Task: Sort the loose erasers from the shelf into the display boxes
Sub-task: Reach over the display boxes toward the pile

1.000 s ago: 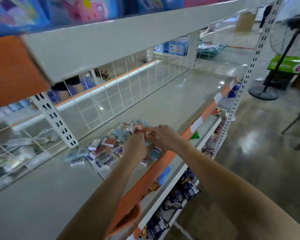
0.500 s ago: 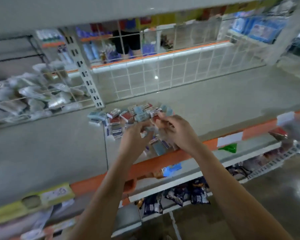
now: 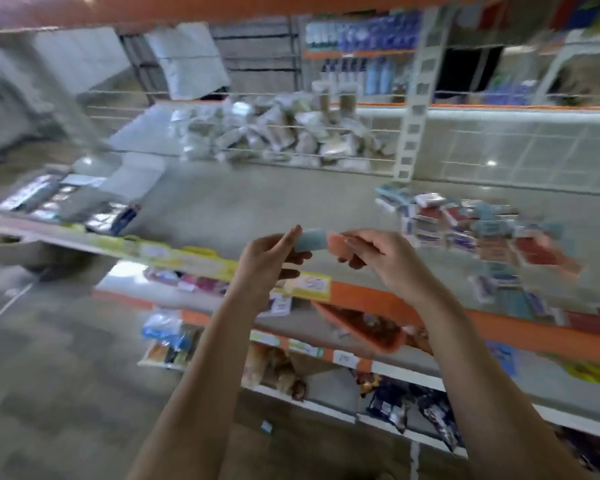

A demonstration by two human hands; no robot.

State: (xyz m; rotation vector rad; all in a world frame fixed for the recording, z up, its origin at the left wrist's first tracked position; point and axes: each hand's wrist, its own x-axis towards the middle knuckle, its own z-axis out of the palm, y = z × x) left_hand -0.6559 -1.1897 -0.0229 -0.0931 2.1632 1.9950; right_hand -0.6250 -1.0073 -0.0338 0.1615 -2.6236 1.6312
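Two erasers in hand, held above the shelf (image 3: pixel 257 202) front edge. Left hand (image 3: pixel 267 261) fingers pinch the blue eraser (image 3: pixel 310 240); right hand (image 3: pixel 385 261) fingers curl round the pink eraser (image 3: pixel 336 242); the two erasers meet end to end. Loose eraser pile (image 3: pixel 482 233) on the shelf to their right, too blurred to count. Bagged goods (image 3: pixel 284 136) behind the wire grid.

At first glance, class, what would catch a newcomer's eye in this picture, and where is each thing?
The two hands raised mid-frame: the left hand pinches a pale blue eraser, the right hand a pink eraser, their ends close together. On the shelf to the right lies the pile of loose erasers, and behind the wire grid a heap of pale packets.
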